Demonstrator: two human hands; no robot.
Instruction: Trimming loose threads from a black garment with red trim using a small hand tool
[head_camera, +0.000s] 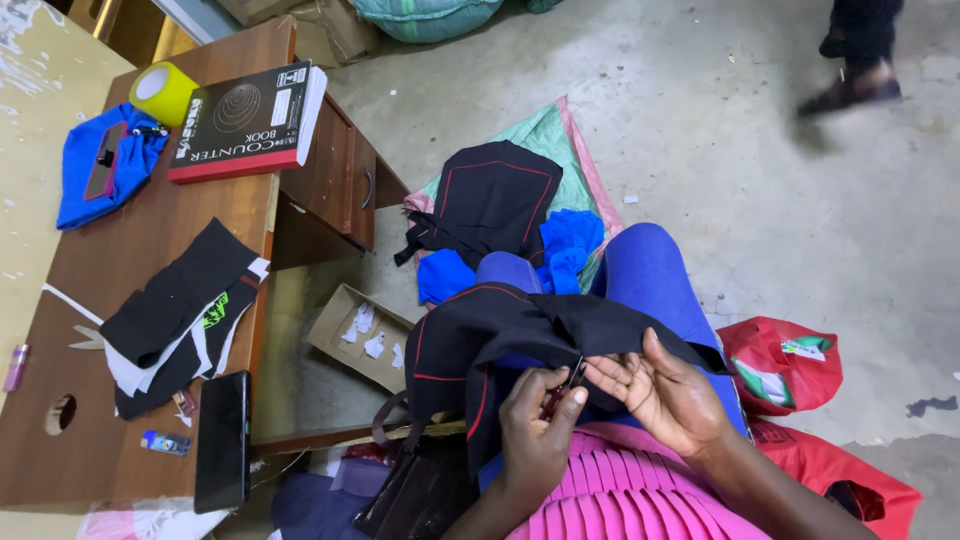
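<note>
- Seated low, the person has a black garment piece with red piping (500, 335) draped across the lap, over blue trousers (655, 270), so the cloth is held up close to the eyes and hands.
- Their left hand (535, 425) has thumb and forefinger pinched together on a small dark tool (574, 375), too small to tell what kind, at the fabric's edge.
- Their right hand (665, 395) lies palm up with its fingertips closed on the same fold of black cloth, keeping it taut beside the tool's tip.
- Just beyond the knees, more black pieces (490, 200) and blue cloth (570, 245) lie piled on a green and pink sheet (555, 135), off the bare concrete.
- To the left, a wooden desk (120, 420) bears cut black fabric (175, 310), a dark phone (222, 440), a thick book (245, 120) and a yellow tape roll (163, 92), all within arm's reach.
- Below the desk sits an open cardboard box (360, 335) with white scraps in it.
- Red bags (785, 365) lie on the floor at the right, and another person's foot (850, 90) shows at the far edge.
</note>
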